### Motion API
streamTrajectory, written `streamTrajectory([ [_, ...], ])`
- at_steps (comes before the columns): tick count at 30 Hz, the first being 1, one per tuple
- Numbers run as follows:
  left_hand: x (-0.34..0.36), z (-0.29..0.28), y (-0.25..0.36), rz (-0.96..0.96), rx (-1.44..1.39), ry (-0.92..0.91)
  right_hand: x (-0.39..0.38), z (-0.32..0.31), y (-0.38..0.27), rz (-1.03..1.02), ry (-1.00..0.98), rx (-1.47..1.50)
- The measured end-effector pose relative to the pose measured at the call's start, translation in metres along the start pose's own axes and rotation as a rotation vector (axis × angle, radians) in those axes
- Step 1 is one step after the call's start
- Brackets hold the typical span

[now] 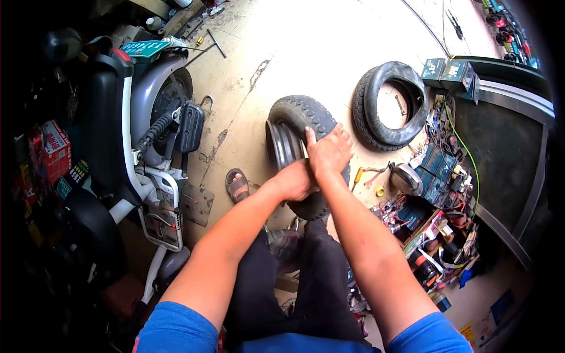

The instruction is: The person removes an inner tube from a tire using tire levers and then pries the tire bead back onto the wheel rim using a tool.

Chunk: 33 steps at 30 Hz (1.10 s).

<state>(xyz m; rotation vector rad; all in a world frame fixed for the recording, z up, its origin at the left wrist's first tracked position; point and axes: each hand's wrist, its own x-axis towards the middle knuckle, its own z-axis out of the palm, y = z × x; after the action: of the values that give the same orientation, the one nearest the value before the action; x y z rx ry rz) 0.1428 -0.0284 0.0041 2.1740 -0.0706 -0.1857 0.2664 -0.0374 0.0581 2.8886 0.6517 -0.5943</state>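
A small black knobbly tyre [300,115] on a metal rim [281,147] stands upright on the concrete floor in front of my knees. My right hand [329,152] lies flat over the tyre's top, fingers spread on the tread. My left hand [294,181] presses against the tyre's near side just below the right hand, fingers curled on the rubber. My foot in a sandal [238,185] rests on the floor left of the wheel.
A scooter [147,117] with its rear wheel off stands at the left. A loose black tyre [391,106] lies on the floor at the right. Boxes, wires, pliers and small parts [435,194] crowd the right side. A T-handle wrench [216,44] lies farther back.
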Motion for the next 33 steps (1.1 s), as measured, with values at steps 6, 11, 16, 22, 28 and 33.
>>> streamTrajectory([
  [6,0.053,0.008,-0.001,-0.023,0.048,0.052,0.055,0.001,0.022,-0.011,0.047,-0.041],
  [11,0.073,0.016,0.000,-0.090,0.287,-0.255,0.082,0.022,0.027,0.044,0.062,0.009],
  [16,0.078,-0.004,-0.004,-0.089,0.351,-0.205,0.116,0.053,0.037,0.024,0.227,-0.061],
  [22,0.071,-0.013,-0.014,-0.060,0.311,-0.229,0.132,0.092,0.051,-0.073,0.406,-0.011],
  [28,0.069,-0.009,-0.016,-0.030,0.296,-0.199,0.143,0.110,0.065,-0.099,0.457,0.016],
  [33,0.061,-0.006,-0.012,-0.023,0.283,-0.064,0.165,0.118,0.084,-0.153,0.468,0.046],
])
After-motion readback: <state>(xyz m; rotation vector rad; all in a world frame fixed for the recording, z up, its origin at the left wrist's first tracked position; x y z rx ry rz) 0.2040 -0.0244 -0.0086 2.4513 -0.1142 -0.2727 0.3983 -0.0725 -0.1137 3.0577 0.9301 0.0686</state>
